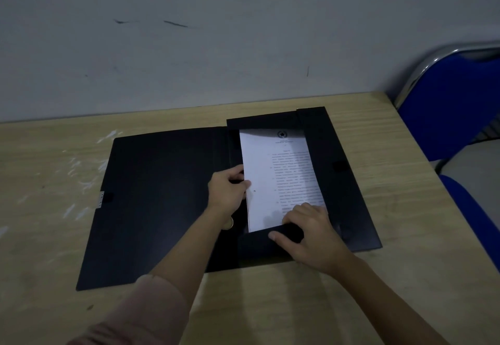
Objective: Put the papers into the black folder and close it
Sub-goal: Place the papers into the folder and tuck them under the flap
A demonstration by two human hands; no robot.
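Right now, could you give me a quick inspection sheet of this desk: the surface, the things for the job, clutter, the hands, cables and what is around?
Surface: light wooden table with whitish scuff marks at the left.
Job's things: flat black folder lying open; white printed papers sit in its right half, inside the raised flaps.
Clutter: nothing seen.
Hands: left hand in a grip on the papers' left edge; right hand rests on the papers' lower part, thumb on the near flap.
Cables: nothing seen.
Surroundings: grey scuffed wall behind; blue chair with a metal frame at the right.
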